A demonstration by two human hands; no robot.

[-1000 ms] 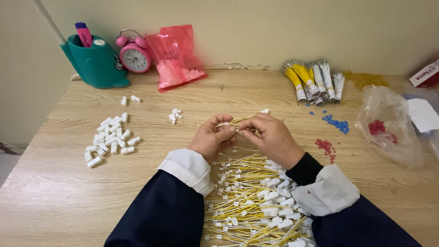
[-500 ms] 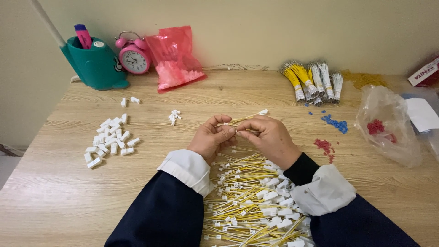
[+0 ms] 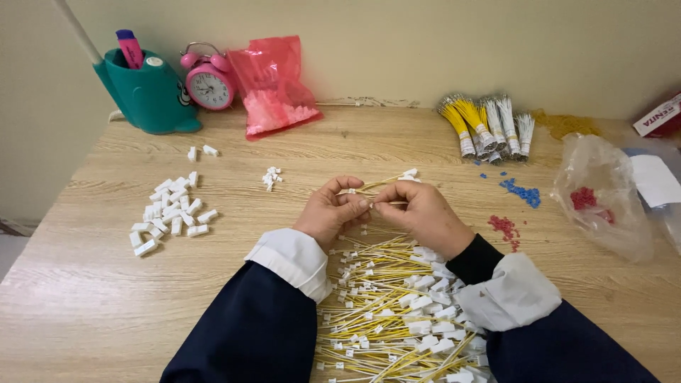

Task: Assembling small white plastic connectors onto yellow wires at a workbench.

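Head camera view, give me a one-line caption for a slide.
Both hands, left and right, pinch a yellow wire above a pile of wires on a wooden table.

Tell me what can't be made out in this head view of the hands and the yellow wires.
- Head view: what the left hand and right hand pinch on the yellow wire is too small and covered by fingertips.
- The wire pile runs off the bottom edge and under the sleeves.
- The red box is cut by the right edge.
- The clear bag blurs its red bits.
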